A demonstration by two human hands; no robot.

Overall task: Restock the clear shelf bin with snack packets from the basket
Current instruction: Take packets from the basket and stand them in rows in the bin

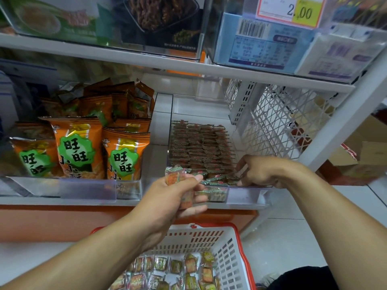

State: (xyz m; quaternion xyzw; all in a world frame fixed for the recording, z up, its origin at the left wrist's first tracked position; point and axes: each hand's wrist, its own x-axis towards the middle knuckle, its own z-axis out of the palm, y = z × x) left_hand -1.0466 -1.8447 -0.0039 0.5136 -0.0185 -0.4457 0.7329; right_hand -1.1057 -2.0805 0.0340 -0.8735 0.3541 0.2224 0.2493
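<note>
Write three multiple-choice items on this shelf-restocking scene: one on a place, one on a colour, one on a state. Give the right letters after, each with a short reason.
1. Where does the basket sit?
A. On the top shelf
B. Below the shelf, low in front of the person
C. Inside the clear bin

2. What colour is the basket's rim?
A. Red
B. Blue
C. Black

3. What is the left hand doing?
A. Hanging open and empty
B. Pressing flat on the shelf
C. Gripping a few small snack packets

Answers:
1 B: it shows under both arms, beneath the shelf edge.
2 A: a red rim runs round its white lattice walls.
3 C: its fingers curl round the packets, while the right hand reaches into the clear bin.
</note>
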